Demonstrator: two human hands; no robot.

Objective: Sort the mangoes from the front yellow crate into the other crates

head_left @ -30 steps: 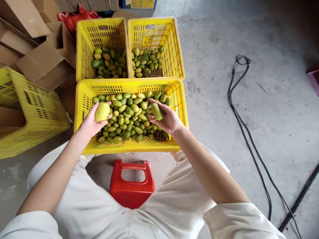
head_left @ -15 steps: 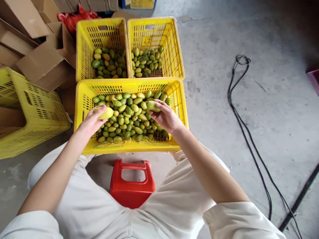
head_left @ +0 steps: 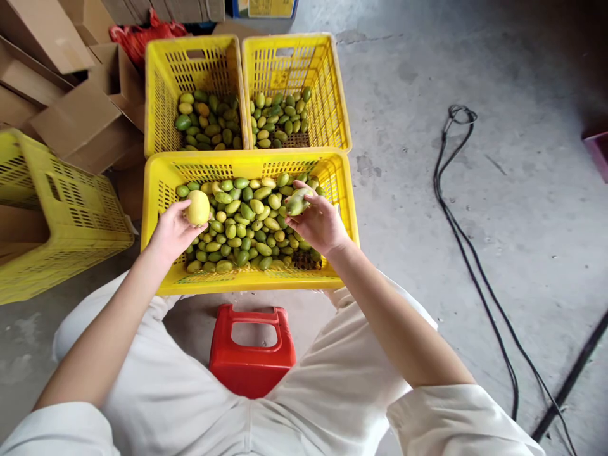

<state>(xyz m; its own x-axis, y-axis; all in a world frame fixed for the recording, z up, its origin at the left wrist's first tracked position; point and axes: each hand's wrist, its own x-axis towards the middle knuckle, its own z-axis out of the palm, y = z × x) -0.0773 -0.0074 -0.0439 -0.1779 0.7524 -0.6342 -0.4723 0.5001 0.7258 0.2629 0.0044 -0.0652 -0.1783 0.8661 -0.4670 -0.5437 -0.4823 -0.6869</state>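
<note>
Over the left part of the near yellow crate (head_left: 251,286), my left hand (head_left: 174,234) is closed on a pale yellow mango (head_left: 197,208). My right hand (head_left: 324,226) holds a greener mango (head_left: 297,202) above the crate's right side, palm partly turned up and fingers curled round the fruit. Below both hands, many small green and yellow mangoes (head_left: 247,228) fill the crate's bottom. A dark patch of bare bottom shows at its front right. Both held fruits are clear of the pile.
Two more yellow crates, one at left (head_left: 193,43) and one at right (head_left: 327,95), stand behind with mangoes inside. Another yellow crate (head_left: 85,209) and cardboard boxes (head_left: 78,120) lie to the left. A red plastic stool (head_left: 254,373) is between my legs. Black cable (head_left: 456,215) runs over the floor at right.
Both mangoes have been turned in the fingers. The yellow one now stands more upright in my left hand; the green one has shifted slightly right and tilted.
</note>
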